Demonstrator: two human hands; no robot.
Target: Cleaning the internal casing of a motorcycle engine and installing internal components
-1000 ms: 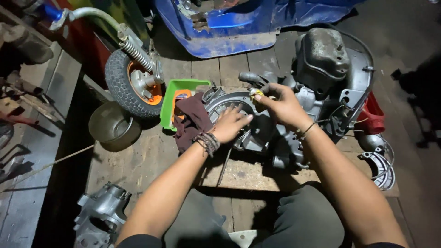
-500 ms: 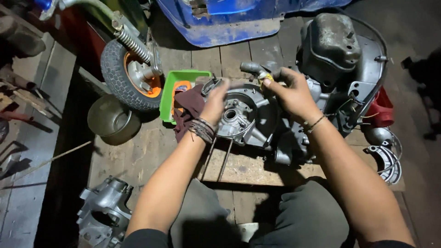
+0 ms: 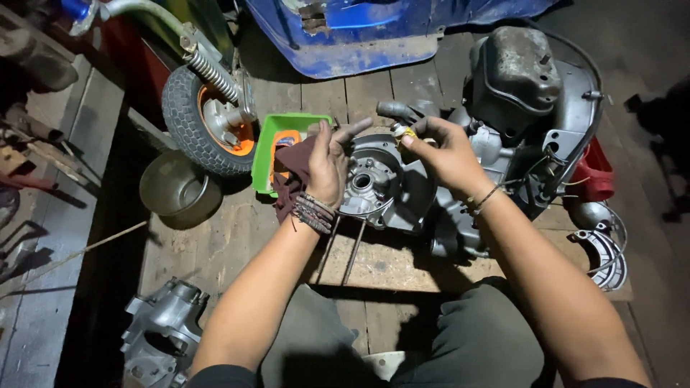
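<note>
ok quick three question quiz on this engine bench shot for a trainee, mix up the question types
1. True or false: the left hand holds a dark red rag.
2. What does the right hand pinch at its fingertips? A) a small yellowish part B) a hammer C) a paintbrush
3. Which thing stands just left of the green tray: the small wheel with the orange hub or the red container?

Key
1. True; the rag hangs under the palm, beside the grey engine casing.
2. A
3. The small wheel; the red container lies far right.
</note>
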